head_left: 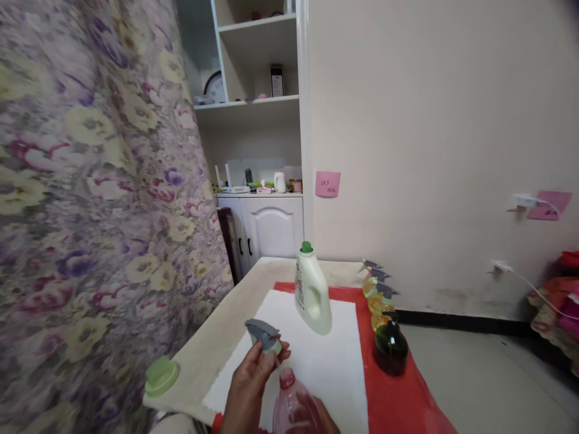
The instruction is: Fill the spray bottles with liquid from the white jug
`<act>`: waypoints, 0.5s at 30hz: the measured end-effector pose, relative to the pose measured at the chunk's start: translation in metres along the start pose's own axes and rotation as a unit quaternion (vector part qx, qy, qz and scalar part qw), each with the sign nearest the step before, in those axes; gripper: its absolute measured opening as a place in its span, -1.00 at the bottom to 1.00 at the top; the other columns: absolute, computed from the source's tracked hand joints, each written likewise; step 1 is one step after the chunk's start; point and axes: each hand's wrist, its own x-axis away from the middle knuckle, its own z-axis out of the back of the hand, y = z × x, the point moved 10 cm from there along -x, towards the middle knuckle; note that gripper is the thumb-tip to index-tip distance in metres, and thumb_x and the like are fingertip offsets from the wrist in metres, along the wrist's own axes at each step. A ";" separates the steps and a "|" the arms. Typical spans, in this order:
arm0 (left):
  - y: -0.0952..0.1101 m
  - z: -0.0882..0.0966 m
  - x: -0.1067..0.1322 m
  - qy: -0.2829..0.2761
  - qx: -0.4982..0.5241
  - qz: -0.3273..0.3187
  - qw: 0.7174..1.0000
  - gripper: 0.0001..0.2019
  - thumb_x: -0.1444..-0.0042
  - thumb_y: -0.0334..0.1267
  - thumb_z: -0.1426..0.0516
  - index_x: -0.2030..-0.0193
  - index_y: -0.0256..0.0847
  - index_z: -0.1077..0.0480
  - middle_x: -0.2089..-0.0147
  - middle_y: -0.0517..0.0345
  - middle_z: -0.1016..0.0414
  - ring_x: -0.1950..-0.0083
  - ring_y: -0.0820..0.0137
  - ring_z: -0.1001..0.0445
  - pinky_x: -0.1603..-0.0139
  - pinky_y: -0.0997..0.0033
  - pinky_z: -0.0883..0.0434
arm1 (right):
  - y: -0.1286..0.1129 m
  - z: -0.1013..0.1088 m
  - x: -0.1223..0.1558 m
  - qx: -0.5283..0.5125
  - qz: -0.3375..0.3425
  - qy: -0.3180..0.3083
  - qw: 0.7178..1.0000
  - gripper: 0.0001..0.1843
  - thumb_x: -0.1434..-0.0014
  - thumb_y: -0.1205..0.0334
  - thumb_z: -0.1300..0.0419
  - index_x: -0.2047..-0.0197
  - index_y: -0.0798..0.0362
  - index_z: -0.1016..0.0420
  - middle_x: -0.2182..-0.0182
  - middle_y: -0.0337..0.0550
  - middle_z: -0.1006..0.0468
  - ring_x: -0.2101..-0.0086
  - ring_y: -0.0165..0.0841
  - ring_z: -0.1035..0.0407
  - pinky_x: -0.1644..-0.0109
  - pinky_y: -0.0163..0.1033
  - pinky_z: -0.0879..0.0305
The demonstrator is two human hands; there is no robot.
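My left hand [248,389] is closed on a grey spray trigger head [263,335], which it holds just above the open neck of a pink translucent bottle [292,404]. Only a small part of my right hand [326,422] shows at the bottom edge. It grips that bottle from the right. Both are over a white sheet [335,361] lying on a red cloth [398,404]. A white detergent jug with a green cap [312,295] stands upright farther back on the sheet.
Several yellow and dark green spray bottles [384,319] stand in a row along the red cloth's right side. A green lid [161,375] lies on the beige table [217,343] near its left corner. A floral curtain [90,211] hangs at left. A white cabinet [271,226] stands behind.
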 end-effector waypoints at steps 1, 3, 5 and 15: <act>0.004 0.001 -0.001 -0.002 0.004 0.003 1.000 -0.50 0.12 -0.01 -0.35 0.07 -0.24 -0.50 0.18 0.03 -0.67 0.15 0.26 -0.58 0.04 0.33 -0.43 | -0.002 0.000 0.002 -0.005 -0.002 0.004 1.000 -0.25 0.51 -0.43 -0.35 0.39 0.01 -0.46 0.47 -0.20 -0.50 0.47 -0.27 -0.46 0.35 -0.11 -0.37; 0.009 0.002 -0.002 -0.011 0.002 0.009 1.000 -0.53 0.09 -0.04 -0.34 0.06 -0.24 -0.49 0.17 0.04 -0.66 0.19 0.31 -0.57 0.06 0.38 -0.43 | -0.006 0.001 0.006 -0.013 -0.004 0.011 1.000 -0.26 0.50 -0.43 -0.35 0.40 0.00 -0.45 0.47 -0.21 -0.49 0.48 -0.30 -0.44 0.37 -0.14 -0.36; 0.014 0.003 -0.004 -0.022 0.002 0.010 1.000 -0.56 0.03 -0.08 -0.31 0.03 -0.23 -0.48 0.12 0.02 -0.65 0.20 0.36 -0.56 0.12 0.44 -0.43 | -0.010 0.003 0.009 -0.025 -0.005 0.021 0.999 -0.27 0.51 -0.42 -0.35 0.41 0.01 -0.44 0.46 -0.20 -0.49 0.47 -0.31 -0.42 0.40 -0.18 -0.34; 0.042 0.018 -0.025 -0.031 0.127 0.020 0.991 -0.73 -0.03 -0.27 -0.26 0.11 -0.26 -0.50 0.12 -0.01 -0.64 0.07 0.27 -0.57 0.14 0.39 -0.51 | -0.019 0.023 0.005 0.006 0.014 0.055 0.998 -0.33 0.35 -0.45 -0.29 0.40 -0.02 -0.44 0.52 -0.20 -0.45 0.37 -0.20 -0.48 0.33 -0.09 -0.44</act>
